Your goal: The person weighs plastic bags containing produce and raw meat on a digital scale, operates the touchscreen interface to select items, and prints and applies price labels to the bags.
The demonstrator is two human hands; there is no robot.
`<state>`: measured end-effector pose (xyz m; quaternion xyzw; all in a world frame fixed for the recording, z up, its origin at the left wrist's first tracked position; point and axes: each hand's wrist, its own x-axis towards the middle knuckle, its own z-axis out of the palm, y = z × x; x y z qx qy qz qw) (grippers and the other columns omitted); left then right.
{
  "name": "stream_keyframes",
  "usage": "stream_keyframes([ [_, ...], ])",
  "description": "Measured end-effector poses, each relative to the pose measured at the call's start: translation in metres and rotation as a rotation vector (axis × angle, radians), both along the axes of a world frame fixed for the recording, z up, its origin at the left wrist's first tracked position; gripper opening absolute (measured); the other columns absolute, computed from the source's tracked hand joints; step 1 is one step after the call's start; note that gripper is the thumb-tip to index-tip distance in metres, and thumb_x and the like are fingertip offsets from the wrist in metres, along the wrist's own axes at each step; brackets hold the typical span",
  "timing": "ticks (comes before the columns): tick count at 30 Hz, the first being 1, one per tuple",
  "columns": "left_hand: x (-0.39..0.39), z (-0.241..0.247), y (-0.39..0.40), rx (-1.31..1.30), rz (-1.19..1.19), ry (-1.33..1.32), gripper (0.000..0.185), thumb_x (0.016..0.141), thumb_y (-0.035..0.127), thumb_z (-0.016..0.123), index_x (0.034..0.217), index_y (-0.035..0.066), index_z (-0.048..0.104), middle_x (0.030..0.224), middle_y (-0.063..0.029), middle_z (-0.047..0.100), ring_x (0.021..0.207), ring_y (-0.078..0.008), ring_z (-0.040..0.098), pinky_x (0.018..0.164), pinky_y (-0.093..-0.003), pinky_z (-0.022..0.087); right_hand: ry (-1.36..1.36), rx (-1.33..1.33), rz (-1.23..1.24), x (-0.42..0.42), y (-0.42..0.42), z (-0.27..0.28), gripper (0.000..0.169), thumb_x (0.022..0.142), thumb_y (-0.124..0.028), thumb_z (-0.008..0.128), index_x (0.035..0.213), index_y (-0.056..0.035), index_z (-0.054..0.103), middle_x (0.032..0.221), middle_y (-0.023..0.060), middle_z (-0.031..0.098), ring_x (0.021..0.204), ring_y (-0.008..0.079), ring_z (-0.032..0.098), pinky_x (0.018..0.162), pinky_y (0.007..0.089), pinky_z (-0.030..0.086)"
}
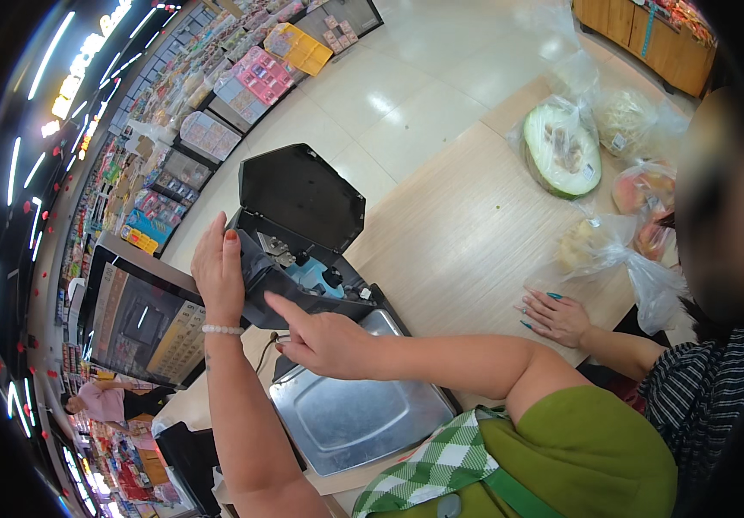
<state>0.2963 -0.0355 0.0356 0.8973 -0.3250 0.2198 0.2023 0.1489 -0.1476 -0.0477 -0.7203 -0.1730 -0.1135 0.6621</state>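
Note:
A weighing scale with an attached touch screen (145, 317) and a steel pan (365, 414) stands before me. Its black printer compartment (320, 272) has the lid (304, 194) raised, showing metal parts and a light-blue piece inside. My left hand (218, 269), with a beaded bracelet at the wrist, rests upright against the compartment's side beside the screen; its palm side is partly hidden, so I cannot tell whether it grips anything. My right hand (326, 340) is over the pan's upper edge, index finger stretched towards the compartment's front, the other fingers curled, holding nothing visible.
A wooden counter (449, 201) bears a bagged half melon (563, 152), bagged shredded produce (624, 123) and more bagged produce (579, 246). Another person's hand (556, 317) rests on the counter at right. Packed store shelves (216, 97) stand beyond; a person in pink (103, 401) is farther off.

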Motion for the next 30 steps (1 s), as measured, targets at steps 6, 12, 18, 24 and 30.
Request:
stream_keyframes([
  [6,-0.002,0.003,-0.003,-0.001,-0.008,-0.018,0.046,0.097,0.036,0.043,0.121,-0.001,0.056,0.117,-0.0217,0.059,0.111,-0.0362,0.055,0.096,-0.0410,0.040,-0.011,-0.001,-0.034,-0.017,-0.001,-0.003,0.056,0.089,-0.020,0.059,0.134,0.0021,0.034,0.064,0.0103,0.058,0.055,0.0254,0.057,0.053,0.0352,0.044],
  [12,-0.004,0.003,0.000,0.004,0.007,-0.014,0.047,0.096,0.037,0.044,0.121,-0.001,0.056,0.117,-0.0216,0.059,0.111,-0.0365,0.055,0.096,-0.0409,0.040,-0.058,0.226,-0.117,-0.017,-0.027,0.032,0.046,0.087,-0.011,0.060,0.125,0.0012,0.037,0.068,0.0061,0.057,0.061,0.0131,0.057,0.059,0.0265,0.046],
  [18,0.000,0.000,-0.003,0.000,-0.031,-0.011,0.043,0.094,0.034,0.049,0.122,0.002,0.057,0.118,-0.0203,0.059,0.112,-0.0345,0.054,0.096,-0.0399,0.039,-0.375,0.629,-0.330,0.044,-0.078,0.083,0.017,0.091,-0.006,0.054,0.103,-0.0009,0.044,0.076,0.0002,0.054,0.068,0.0036,0.051,0.061,0.0185,0.044],
  [24,-0.003,0.002,0.000,0.046,0.020,-0.049,0.045,0.094,0.038,0.048,0.123,0.004,0.056,0.121,-0.0187,0.058,0.116,-0.0344,0.052,0.100,-0.0412,0.036,-0.371,0.598,-0.330,0.045,-0.076,0.062,0.011,0.090,-0.004,0.058,0.088,-0.0064,0.047,0.072,-0.0032,0.048,0.061,0.0009,0.044,0.054,0.0165,0.036],
  [30,-0.007,0.002,0.003,0.060,0.047,-0.044,0.046,0.093,0.038,0.049,0.123,0.004,0.056,0.121,-0.0178,0.058,0.116,-0.0337,0.052,0.099,-0.0416,0.037,-0.213,0.759,-0.254,0.016,-0.056,0.053,0.011,0.089,-0.006,0.058,0.095,-0.0053,0.050,0.077,-0.0021,0.051,0.071,0.0009,0.048,0.063,0.0173,0.041],
])
